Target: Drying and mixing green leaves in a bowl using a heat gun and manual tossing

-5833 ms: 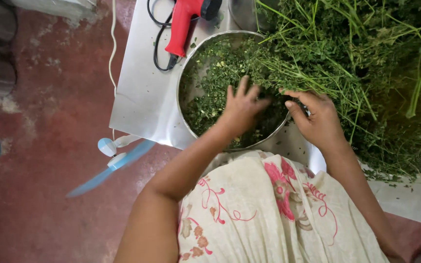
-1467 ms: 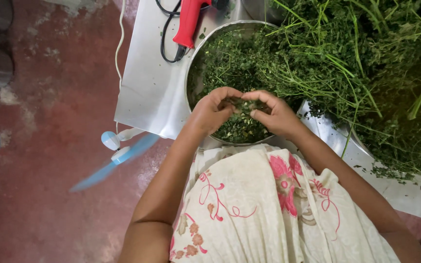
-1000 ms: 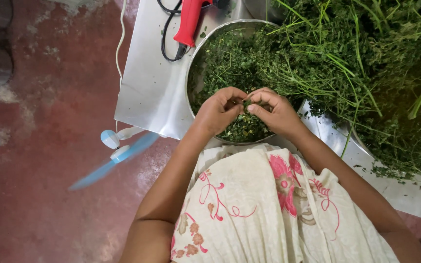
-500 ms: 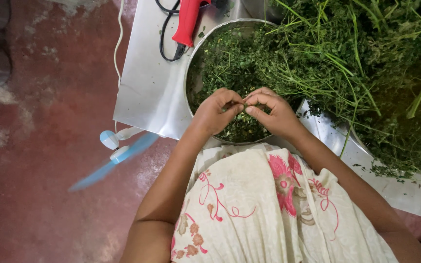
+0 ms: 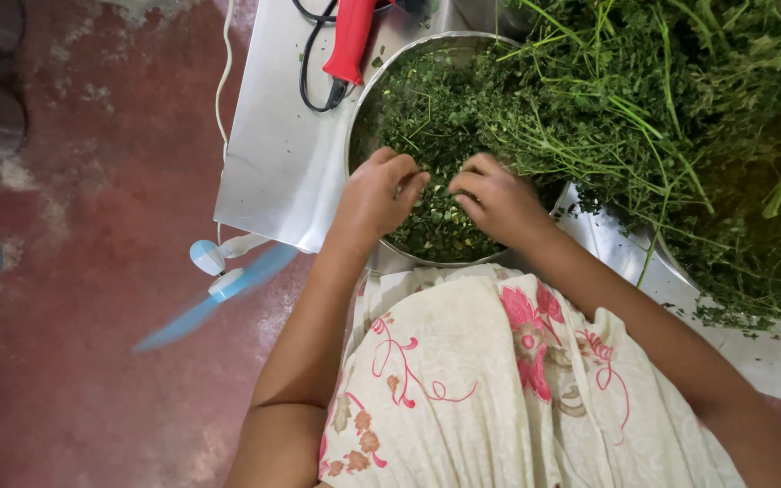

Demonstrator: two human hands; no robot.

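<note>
From the head camera, looking straight down: both hands are over the round shiny steel bowl (image 5: 361, 117) heaped with plucked dark green leaves (image 5: 427, 117); the left hand (image 5: 374, 194) sits at the bowl's near left, fingers curled and bunched onto the leaf bits, pinching at something small, though what lies between the tips I cannot tell; the right hand (image 5: 499, 199) is just beside it, fingers bent inward towards the left, tips close together on the same patch of greens; the two hands are near, not touching; the big loose pile of stalky green herb sprigs (image 5: 680, 117) lies to the right and away, its thin pale stems running mostly slantwise, so the right hand is the nearer one to it; the leaves look soft, crumbly, fine; bowl and pile rest on a dull grey metal sheet (image 5: 273, 145); a red-handled corded tool (image 5: 352, 41) lies beyond the bowl; a pale blue plastic fan (image 5: 219, 280) sits on the red floor (image 5: 74, 316); cream floral cloth (image 5: 499, 380) covers the lap.
</note>
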